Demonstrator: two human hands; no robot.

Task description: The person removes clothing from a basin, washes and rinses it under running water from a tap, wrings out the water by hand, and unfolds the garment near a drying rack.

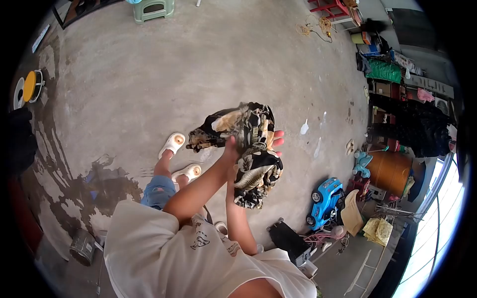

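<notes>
A crumpled black, cream and tan patterned cloth [258, 171] is bunched between my two hands, above the concrete floor. My left hand [230, 151] is closed on its left side, near the middle, and the cloth partly covers the fingers. Behind and under the folds is my right hand [278, 139], holding the bundle. Its fingertips stick out past the right edge, while its palm is hidden. One part of the cloth reaches out to the left, and another bunch hangs down over my right forearm.
Legs in blue shorts [159, 190] and light clogs [174, 142] are at left. A blue toy car [326, 203] and a black case [289, 242] lie lower right. A green stool [153, 10] stands at top. Dark wet patches mark the floor at left; clutter lines the right wall.
</notes>
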